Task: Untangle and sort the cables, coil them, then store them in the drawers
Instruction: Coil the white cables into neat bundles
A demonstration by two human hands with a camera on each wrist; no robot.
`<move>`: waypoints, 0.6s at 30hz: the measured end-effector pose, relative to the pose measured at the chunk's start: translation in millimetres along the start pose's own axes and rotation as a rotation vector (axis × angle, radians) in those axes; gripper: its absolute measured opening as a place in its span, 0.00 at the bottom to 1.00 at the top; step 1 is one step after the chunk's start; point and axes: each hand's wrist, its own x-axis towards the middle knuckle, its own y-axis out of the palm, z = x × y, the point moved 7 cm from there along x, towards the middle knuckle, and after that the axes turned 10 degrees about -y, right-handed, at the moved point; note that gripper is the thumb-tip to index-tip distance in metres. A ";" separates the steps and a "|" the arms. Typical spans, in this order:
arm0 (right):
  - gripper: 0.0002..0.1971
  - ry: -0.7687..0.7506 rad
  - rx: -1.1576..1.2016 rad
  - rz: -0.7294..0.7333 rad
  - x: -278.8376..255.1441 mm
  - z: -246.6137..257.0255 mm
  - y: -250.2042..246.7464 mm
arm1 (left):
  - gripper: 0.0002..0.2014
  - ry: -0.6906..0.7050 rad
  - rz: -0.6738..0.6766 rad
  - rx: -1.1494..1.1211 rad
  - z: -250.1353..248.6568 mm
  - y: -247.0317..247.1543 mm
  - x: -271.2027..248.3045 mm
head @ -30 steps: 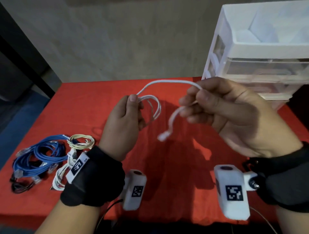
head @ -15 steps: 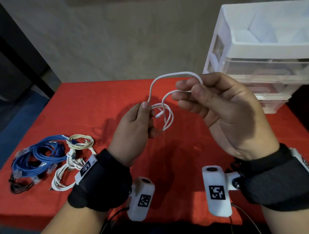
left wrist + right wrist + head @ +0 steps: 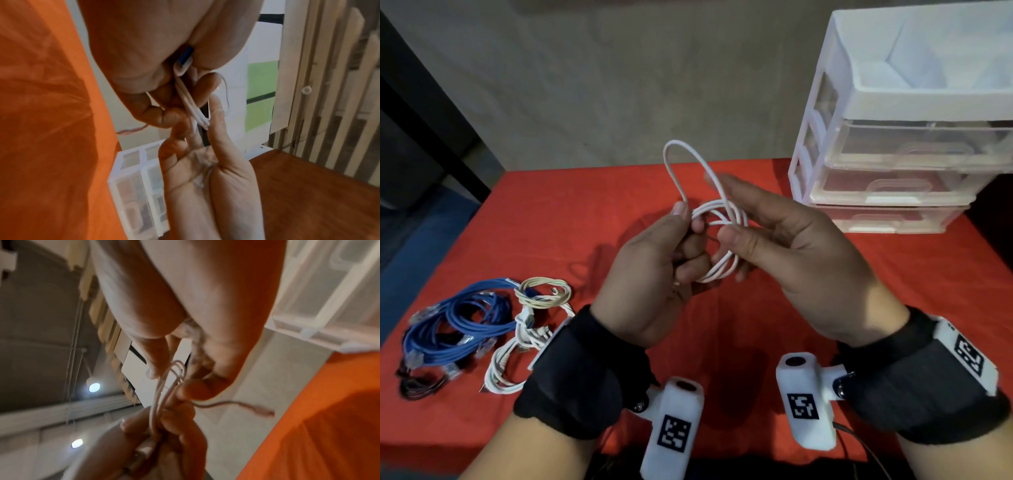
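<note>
Above the red table (image 3: 558, 219) both hands work a thin white cable (image 3: 722, 270). My left hand (image 3: 654, 260) grips its small coil, thumb on top, and one tall loop (image 3: 671, 145) stands above it. My right hand (image 3: 767, 226) meets the coil from the right and pinches its strands between thumb and fingers, the index finger stretched out. In the left wrist view the cable (image 3: 193, 110) runs from a blue-tongued plug (image 3: 185, 61) in my left palm to the right fingers (image 3: 213, 129). The right wrist view shows the coil (image 3: 158, 394) and a loose end (image 3: 263, 410) sticking out.
A white plastic drawer unit (image 3: 893, 154) with translucent drawers stands at the back right. At the left of the table lie a blue cable bundle (image 3: 455, 318), cream and white cables (image 3: 541, 298) and a black cable (image 3: 417, 387).
My right hand has carried the free length of cable in to the left hand, adding turns to the coil. The dangling end has been drawn in and the hands now touch the same coil.
</note>
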 end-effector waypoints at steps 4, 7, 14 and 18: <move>0.27 0.055 0.111 -0.026 -0.1 2.5 1.0 | 0.16 -0.099 0.110 -0.117 3.9 9.9 -3.8; 0.20 0.072 0.118 -0.043 0.3 -0.3 -0.1 | 0.15 -0.124 0.135 -0.175 0.0 12.0 -6.1; 0.07 0.026 -0.250 0.146 -2.6 -6.7 0.2 | 0.15 -0.119 0.123 -0.187 -0.2 7.3 -3.9; 0.12 0.049 -0.454 -0.057 -0.3 -6.6 -54.5 | 0.14 -0.033 -0.047 -0.203 -31.1 -37.3 0.8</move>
